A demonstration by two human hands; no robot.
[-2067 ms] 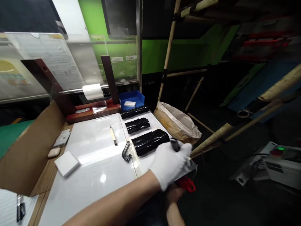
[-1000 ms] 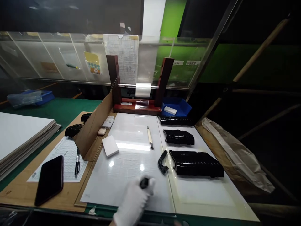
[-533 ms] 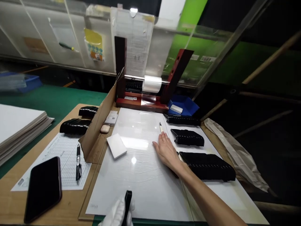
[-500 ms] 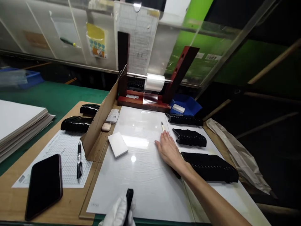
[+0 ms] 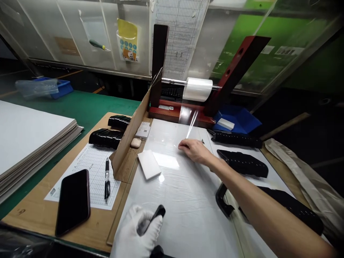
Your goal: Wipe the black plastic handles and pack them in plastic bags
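Observation:
My left hand [image 5: 138, 231], in a white glove, is closed around a small black plastic part [image 5: 158, 212] at the near edge of the white work board [image 5: 185, 200]. My bare right hand [image 5: 194, 149] reaches across the board, and its fingers pinch the end of a strip of clear film [image 5: 190, 127]. The strip runs up to the film roll [image 5: 197, 89] on a dark red stand [image 5: 174, 109]. A white block [image 5: 149, 164] lies just left of that hand.
Rows of black parts [image 5: 243, 163] lie right of the board, with a curved black part [image 5: 222, 200] by my forearm. A cardboard divider [image 5: 131, 138], phone [image 5: 73, 200], pen [image 5: 107, 179] and printed form [image 5: 88, 165] are on the left. A blue bin [image 5: 239, 120] stands behind.
My right hand has moved from flat on the board up toward the roll and now pinches the film. The camera has moved closer, and my left hand turned the black part.

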